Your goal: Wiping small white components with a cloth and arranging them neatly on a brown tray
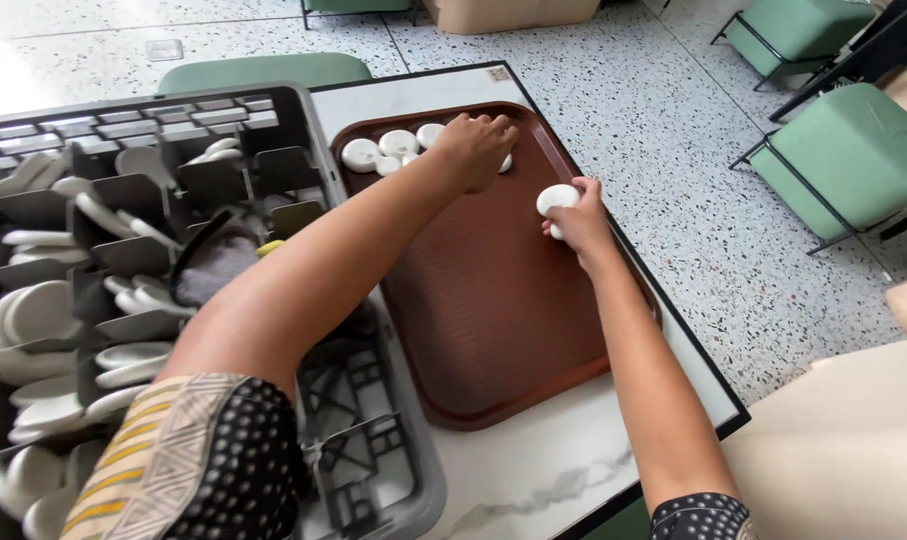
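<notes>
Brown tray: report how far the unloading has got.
Done: a few small white dishes sit along the brown tray's far edge. In hand: the left hand is over that row; the right hand holds another dish. Left: the grey rack remains full.

The tray [494,330] lies on the worktop [554,480], with the rack [274,120] touching it at nine o'clock. Dishes [384,152] cluster in the tray's eleven o'clock corner, where the left hand [474,148] rests on them. At the tray's two o'clock edge the right hand [579,222] holds one dish [556,198]. Plates [34,315] stand in the rack's slots at its nine o'clock side. Chairs [854,150] stand on the floor [694,200] at two o'clock, well apart from the worktop.
</notes>
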